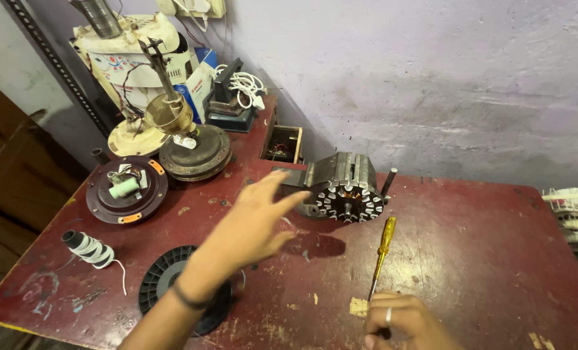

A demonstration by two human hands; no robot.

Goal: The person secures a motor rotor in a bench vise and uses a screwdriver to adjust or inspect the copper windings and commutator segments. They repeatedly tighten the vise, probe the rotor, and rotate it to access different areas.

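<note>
Left hand (256,217) open, fingers spread, hovering above the worktop (470,259) mid-area, empty. Fingertips point at the stator core (347,188), which sits just beyond them toward the worktop's far edge, not touching. Right hand (402,321) at the near edge, curled shut around the tip end of a yellow-handled screwdriver (381,256); its handle runs up toward the stator. Black plastic spool disc (172,279) lies under the left forearm. Wire bobbin (89,248) near the left edge. Fan motor housings (128,189) at the far-left corner.
</note>
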